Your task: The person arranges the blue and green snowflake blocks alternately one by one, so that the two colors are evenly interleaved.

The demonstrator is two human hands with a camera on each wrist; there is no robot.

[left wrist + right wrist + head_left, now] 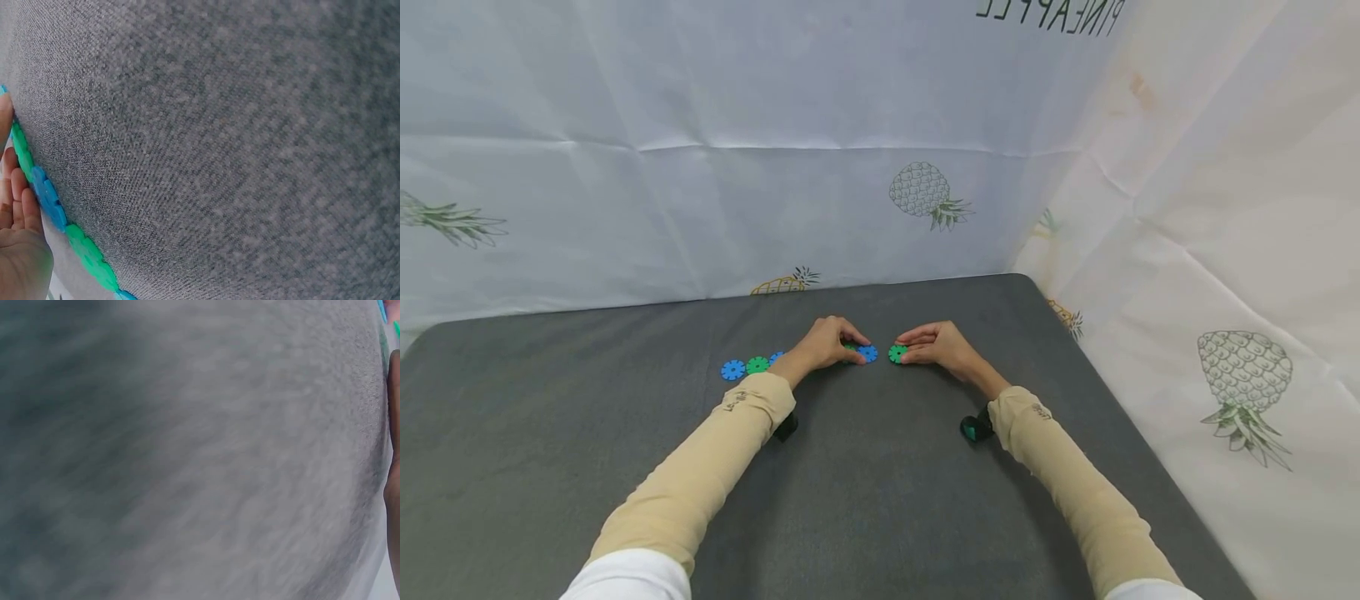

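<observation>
My left hand pinches a blue notched disc between thumb and fingers in the head view. That disc is at the right end of a row of blue and green discs, linked edge to edge in the left wrist view, with a green disc and a blue disc among them. Part of the row is hidden behind my left hand and wrist. Across a small gap, my right hand holds a separate green notched disc by its right side. Only slivers of discs show in the right wrist view.
A dark grey cloth covers the table. Behind it and along the right hang white pineapple-print curtains. The left end of the row, a blue disc, lies flat on the cloth. Dark devices sit under both wrists.
</observation>
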